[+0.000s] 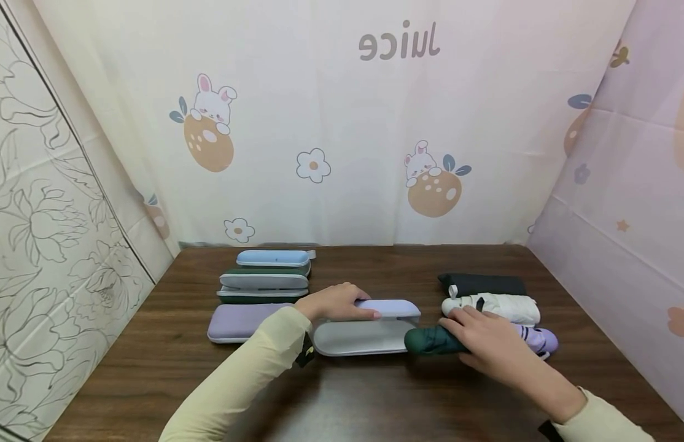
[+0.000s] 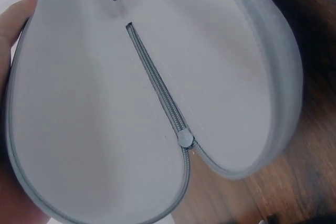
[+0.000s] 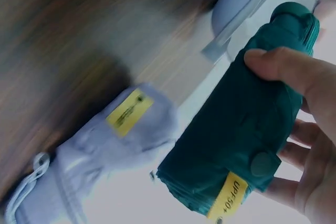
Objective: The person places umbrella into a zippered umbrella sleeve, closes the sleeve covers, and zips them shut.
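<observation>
My left hand [image 1: 339,302] grips the raised lid of a pale lavender zippered case [image 1: 369,339] with a grey lining. The case lies open at the middle of the table, its zipper pull [image 2: 186,138] visible in the left wrist view. In my right hand [image 1: 488,341] is a folded dark green umbrella [image 3: 231,119] with a yellow tag, the thumb on one side and fingers round the other. Its rounded end reaches the right end of the open case. Partly behind the right hand lies a folded lavender umbrella [image 1: 541,339].
Behind the right hand lie a white folded umbrella [image 1: 510,307] and a black one [image 1: 485,284]. At the left are a closed purple case [image 1: 242,320], a partly open case with a grey lining [image 1: 263,281] and a light blue case [image 1: 272,258]. Curtains bound the table [image 1: 369,405].
</observation>
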Motion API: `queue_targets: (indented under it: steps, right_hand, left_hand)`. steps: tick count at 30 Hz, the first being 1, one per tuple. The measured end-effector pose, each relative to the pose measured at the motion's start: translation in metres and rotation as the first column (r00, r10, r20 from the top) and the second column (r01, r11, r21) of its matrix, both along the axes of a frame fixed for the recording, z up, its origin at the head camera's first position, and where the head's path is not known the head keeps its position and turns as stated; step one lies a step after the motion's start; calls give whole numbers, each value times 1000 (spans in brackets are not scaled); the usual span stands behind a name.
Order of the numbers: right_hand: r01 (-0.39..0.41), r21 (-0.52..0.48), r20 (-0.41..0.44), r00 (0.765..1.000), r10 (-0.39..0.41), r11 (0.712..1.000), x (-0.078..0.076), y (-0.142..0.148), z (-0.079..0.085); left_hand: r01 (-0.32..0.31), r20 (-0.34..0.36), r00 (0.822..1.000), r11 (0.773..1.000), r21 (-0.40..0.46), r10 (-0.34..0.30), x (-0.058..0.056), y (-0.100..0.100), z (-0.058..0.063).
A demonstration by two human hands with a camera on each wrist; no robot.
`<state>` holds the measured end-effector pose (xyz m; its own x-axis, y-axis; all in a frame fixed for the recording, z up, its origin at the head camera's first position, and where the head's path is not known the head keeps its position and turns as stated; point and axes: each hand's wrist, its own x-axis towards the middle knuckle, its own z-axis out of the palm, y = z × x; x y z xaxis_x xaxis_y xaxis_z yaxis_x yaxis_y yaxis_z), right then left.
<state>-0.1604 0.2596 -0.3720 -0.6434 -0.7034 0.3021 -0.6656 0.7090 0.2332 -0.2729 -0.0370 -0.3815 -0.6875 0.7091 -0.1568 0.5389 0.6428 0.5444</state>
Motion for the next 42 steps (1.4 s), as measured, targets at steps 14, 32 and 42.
queue_targets:
  steps: [14,32,42]
  right_hand:
    - [-71,18,-156,985,73,997,-12,-54,-14]
    - [-110,10,-337,935,107,994,-13,-104,-38]
    - [-89,69,-367,924,109,994,-14,-116,-45]
  left_hand:
    - [14,2,1000,1000,25,-14,-2,7,-4]
    - [30,-54,998,1000,-1,-30,2,9,-1]
    - [27,-47,999,999,28,-26,1,8,1]
